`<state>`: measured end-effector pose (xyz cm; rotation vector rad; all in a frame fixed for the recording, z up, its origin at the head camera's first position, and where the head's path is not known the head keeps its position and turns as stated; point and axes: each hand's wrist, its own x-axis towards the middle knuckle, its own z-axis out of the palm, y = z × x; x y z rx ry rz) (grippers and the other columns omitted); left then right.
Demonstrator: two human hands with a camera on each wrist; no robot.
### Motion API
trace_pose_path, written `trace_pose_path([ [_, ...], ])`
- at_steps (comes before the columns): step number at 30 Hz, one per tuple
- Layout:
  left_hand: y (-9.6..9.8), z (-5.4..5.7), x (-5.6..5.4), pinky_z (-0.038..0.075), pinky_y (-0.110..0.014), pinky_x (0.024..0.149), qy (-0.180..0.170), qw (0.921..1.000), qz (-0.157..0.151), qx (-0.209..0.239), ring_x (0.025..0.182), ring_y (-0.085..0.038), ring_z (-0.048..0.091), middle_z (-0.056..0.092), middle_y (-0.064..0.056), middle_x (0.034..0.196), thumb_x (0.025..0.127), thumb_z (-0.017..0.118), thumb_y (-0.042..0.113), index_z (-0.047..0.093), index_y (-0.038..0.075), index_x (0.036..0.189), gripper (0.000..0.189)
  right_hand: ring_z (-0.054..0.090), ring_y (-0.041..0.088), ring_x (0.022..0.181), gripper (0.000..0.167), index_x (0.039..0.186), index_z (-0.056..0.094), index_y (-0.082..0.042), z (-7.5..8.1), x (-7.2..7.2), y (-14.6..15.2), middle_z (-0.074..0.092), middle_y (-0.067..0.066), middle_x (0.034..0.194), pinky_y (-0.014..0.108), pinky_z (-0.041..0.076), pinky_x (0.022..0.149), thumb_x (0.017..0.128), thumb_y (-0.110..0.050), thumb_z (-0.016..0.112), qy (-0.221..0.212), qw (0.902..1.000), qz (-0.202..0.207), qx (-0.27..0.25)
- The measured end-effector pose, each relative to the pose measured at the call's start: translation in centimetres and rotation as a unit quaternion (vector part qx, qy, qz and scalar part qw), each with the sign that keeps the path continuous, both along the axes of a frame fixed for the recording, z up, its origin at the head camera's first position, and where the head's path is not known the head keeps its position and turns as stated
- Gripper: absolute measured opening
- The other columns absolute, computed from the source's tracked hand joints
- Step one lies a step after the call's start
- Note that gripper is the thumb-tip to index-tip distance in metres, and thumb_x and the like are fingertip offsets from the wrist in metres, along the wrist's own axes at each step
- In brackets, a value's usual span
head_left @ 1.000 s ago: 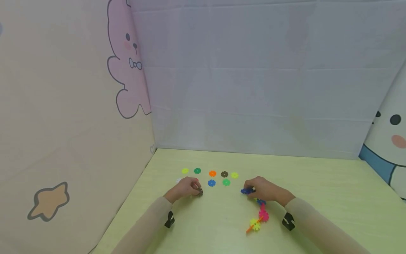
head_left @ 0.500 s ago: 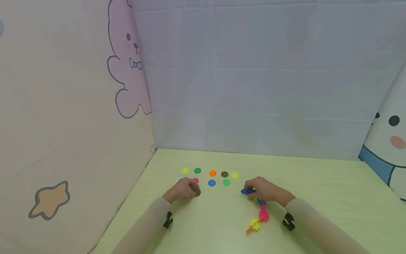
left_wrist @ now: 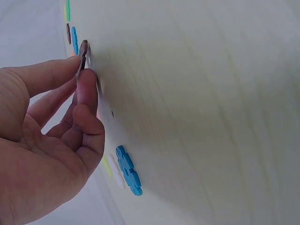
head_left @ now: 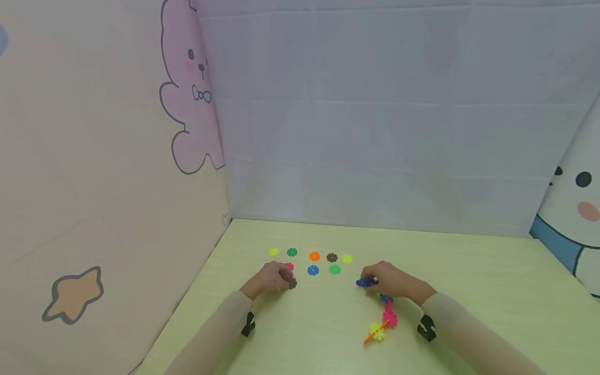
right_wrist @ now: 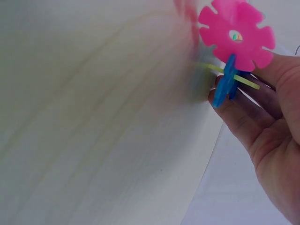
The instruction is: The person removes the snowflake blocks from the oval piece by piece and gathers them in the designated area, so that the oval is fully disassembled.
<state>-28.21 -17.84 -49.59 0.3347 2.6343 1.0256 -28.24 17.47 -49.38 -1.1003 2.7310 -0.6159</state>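
My left hand pinches a brown notched snowflake disc between thumb and fingers; in the left wrist view the brown disc stands edge-on, close to the table. On the other side, my right hand grips the dark blue end disc of a chain of interlocked snowflake discs. From that hand the chain runs toward the front through a blue disc, a pink disc, a yellow disc and an orange disc. The right wrist view shows the pink disc slotted onto a blue one.
Beyond my hands, loose discs lie flat in two rough rows, among them orange, brown, blue and light green. A blue disc lies beside my left hand. Printed cloth hangs behind and left of the table.
My left hand has shifted slightly left with the brown disc, and more of the red-pink disc behind it shows. The right hand and the chain stay in place.
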Motion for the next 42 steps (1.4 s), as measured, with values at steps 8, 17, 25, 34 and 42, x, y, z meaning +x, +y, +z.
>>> trace_pose_path([
  [8, 0.2, 0.4, -0.1, 0.049, -0.030, 0.063, 0.019, 0.9997, 0.007, -0.012, 0.077, -0.018, 0.054, 0.063, -0.003, 0.092, 0.084, 0.066, 0.006, 0.066, 0.003, 0.099, 0.015, 0.055, 0.005, 0.080, 0.015, 0.095, 0.066, -0.018, -0.2, 0.0, -0.1, 0.062, -0.013, 0.090, 0.031, 0.050, 0.074, 0.082, -0.019, 0.074, -0.004, 0.9999, -0.010, 0.001],
  [17, 3.7, 0.6, -0.4, 0.049, -0.029, 0.064, 0.040, 0.9988, -0.028, 0.008, 0.071, -0.015, 0.055, 0.062, 0.000, 0.083, 0.087, 0.066, 0.011, 0.066, 0.006, 0.090, 0.006, 0.058, 0.008, 0.082, 0.013, 0.093, 0.066, -0.018, 0.1, -0.1, -0.7, 0.063, -0.012, 0.090, 0.032, 0.050, 0.075, 0.082, -0.017, 0.074, -0.006, 1.0000, 0.002, -0.004],
  [25, 8.1, 0.4, -0.2, 0.049, -0.029, 0.067, 0.024, 0.9988, -0.043, 0.006, 0.070, -0.015, 0.058, 0.062, 0.002, 0.079, 0.087, 0.066, 0.010, 0.066, 0.008, 0.090, 0.004, 0.056, 0.008, 0.080, 0.014, 0.092, 0.065, -0.017, 0.1, -0.5, -0.7, 0.062, -0.013, 0.088, 0.032, 0.050, 0.074, 0.081, -0.017, 0.075, -0.006, 1.0000, -0.004, -0.004],
  [34, 11.3, -0.2, 0.0, 0.048, -0.024, 0.062, 0.026, 0.9973, -0.053, 0.044, 0.066, -0.012, 0.055, 0.062, 0.004, 0.077, 0.082, 0.070, 0.007, 0.068, 0.007, 0.088, 0.006, 0.057, 0.007, 0.080, 0.014, 0.092, 0.065, -0.016, 0.0, -0.8, -0.5, 0.062, -0.012, 0.088, 0.032, 0.049, 0.073, 0.081, -0.017, 0.075, -0.004, 0.9998, -0.006, -0.017],
  [42, 13.1, -1.2, -0.1, 0.046, -0.023, 0.060, 0.044, 0.9970, -0.048, 0.043, 0.064, -0.010, 0.054, 0.061, 0.006, 0.074, 0.082, 0.072, 0.012, 0.066, 0.011, 0.084, 0.006, 0.054, 0.007, 0.075, 0.012, 0.090, 0.066, -0.015, -0.2, -1.1, -0.4, 0.062, -0.011, 0.085, 0.030, 0.048, 0.071, 0.081, -0.014, 0.075, 0.000, 0.9998, -0.008, -0.019],
])
